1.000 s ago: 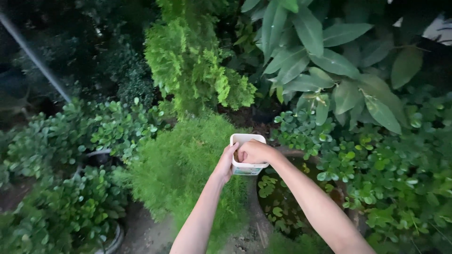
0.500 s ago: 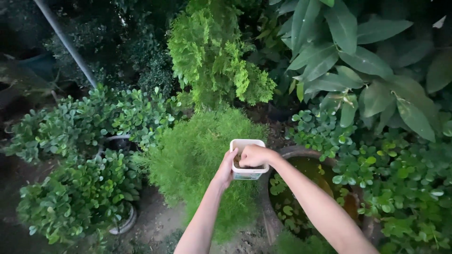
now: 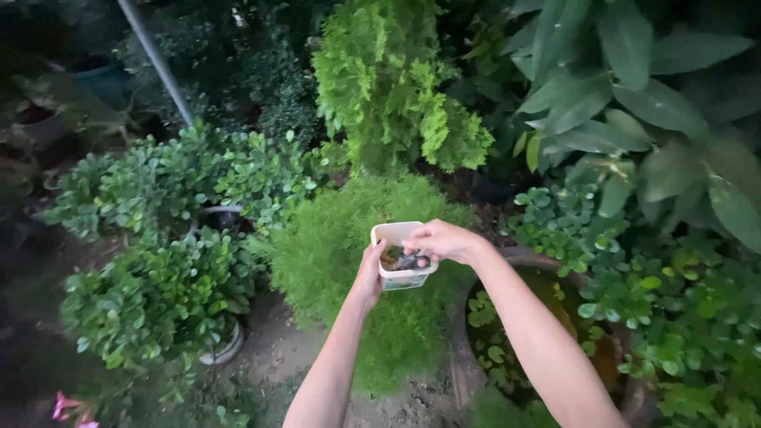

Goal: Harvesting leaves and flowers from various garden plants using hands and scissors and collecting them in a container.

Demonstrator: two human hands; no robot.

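Observation:
My left hand [image 3: 369, 273] grips a small white square tub [image 3: 402, 254] from its left side, holding it up over a fluffy fine-leaved green bush [image 3: 349, 254]. Dark bits of something lie inside the tub. My right hand [image 3: 444, 240] hovers at the tub's right rim, fingers bent down into the opening and pinched together over the contents; whether they hold anything I cannot tell.
A round clay water pot [image 3: 523, 257] with floating leaves stands below right. Potted round-leaved shrubs [image 3: 158, 293] fill the left, a conifer [image 3: 396, 87] and broad-leaved plants [image 3: 634, 95] the back. A grey pole [image 3: 156, 59] slants at upper left. Bare soil [image 3: 277, 349] lies between pots.
The view has shifted left and down, so plants slid right. My right hand lifted off the tub's top, exposing the opening and contents; the left hand still grips the tub.

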